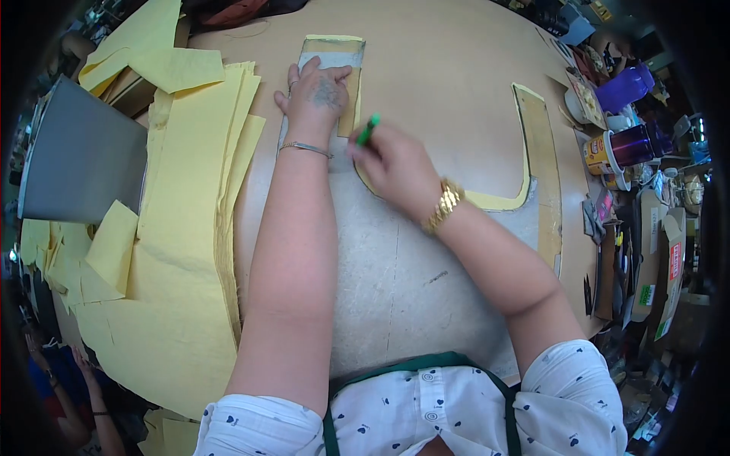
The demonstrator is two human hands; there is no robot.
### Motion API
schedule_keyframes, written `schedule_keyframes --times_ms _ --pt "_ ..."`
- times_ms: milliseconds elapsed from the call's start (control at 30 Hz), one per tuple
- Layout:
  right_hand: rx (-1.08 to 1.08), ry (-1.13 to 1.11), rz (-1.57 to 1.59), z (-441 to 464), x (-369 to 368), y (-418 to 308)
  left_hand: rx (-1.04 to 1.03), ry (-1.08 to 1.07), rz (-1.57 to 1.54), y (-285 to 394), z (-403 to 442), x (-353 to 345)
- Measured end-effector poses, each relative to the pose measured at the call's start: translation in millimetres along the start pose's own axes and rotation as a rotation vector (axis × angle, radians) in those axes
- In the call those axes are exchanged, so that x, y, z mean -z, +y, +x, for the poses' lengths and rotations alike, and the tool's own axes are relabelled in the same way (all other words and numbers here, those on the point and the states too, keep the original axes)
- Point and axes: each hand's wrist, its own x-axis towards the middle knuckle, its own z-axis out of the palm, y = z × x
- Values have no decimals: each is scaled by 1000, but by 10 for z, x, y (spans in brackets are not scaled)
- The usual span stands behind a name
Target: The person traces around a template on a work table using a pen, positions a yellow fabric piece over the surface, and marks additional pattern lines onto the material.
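Left hand (318, 99) spread flat on the grey U-shaped board (388, 266) on the tan bench (449, 76); right grip (401, 163) pinches a slim green pen (369, 129), tip hidden. I'd press firmly, tracking the inner edge evenly.

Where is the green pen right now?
In the head view, the green pen is in the right hand, near the top centre, just right of the left hand.
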Motion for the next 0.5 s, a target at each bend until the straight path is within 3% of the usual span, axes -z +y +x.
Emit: schedule_keyframes --times_ms 67,167,267,367,500 --pt "74 -92 -41 -293 121 -128 2 -2 17 6 -1 -5" --pt "-73 -176 -130 -627 563 -132 -2 -3 34 -5 19 -6" --pt "-209 -48 -181 -956 1142 149 -11 -9 41 -14 42 -16" --pt "-480 -44 33 -1275 1766 587 -22 -26 40 -50 80 -32" --pt "-588 -46 2 -1180 2144 900 -45 -35 37 -84 119 -42"
